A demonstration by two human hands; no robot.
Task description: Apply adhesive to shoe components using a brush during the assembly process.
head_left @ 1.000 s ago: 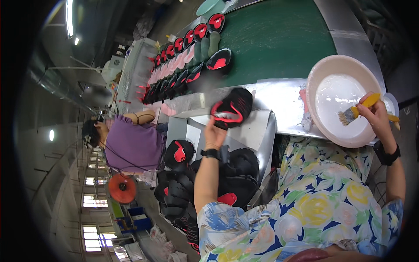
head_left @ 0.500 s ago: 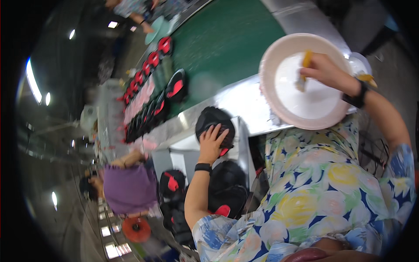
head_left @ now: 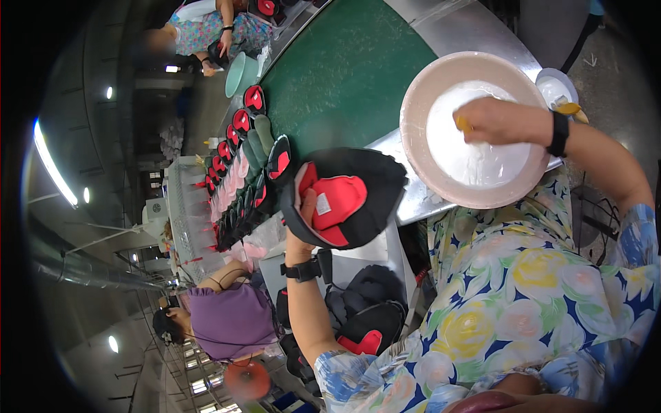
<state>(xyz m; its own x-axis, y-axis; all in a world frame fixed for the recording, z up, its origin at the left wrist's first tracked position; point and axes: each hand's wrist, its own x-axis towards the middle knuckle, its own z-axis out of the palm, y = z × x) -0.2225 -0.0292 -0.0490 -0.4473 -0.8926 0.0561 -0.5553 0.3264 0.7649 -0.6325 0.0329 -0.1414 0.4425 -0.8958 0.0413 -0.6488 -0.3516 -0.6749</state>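
My left hand [head_left: 300, 248] is closed on a black shoe upper [head_left: 385, 196] with a red lining and a small white label. The upper is lifted, its opening facing me; my thumb shows inside it and the other fingers are hidden behind. In my right hand [head_left: 494, 120] is a brush [head_left: 463, 124] with a yellow handle, its bristle end down toward the white liquid [head_left: 447, 151]. That liquid fills the bottom of a pale pink basin [head_left: 415, 155]. Below my left forearm lies a pile of black uppers [head_left: 375, 323], some with red parts.
A green conveyor belt [head_left: 337, 76] with metal edges runs away from me. Rows of black-and-red uppers [head_left: 241, 120] line its left side. A small white bowl [head_left: 554, 86] stands right of the basin. Co-workers are at the far end [head_left: 200, 38] and at left, in purple [head_left: 231, 313].
My left hand has lifted an upper off the pile and turned it so the red lining shows. My right hand has moved the brush slightly left and lower in the basin.
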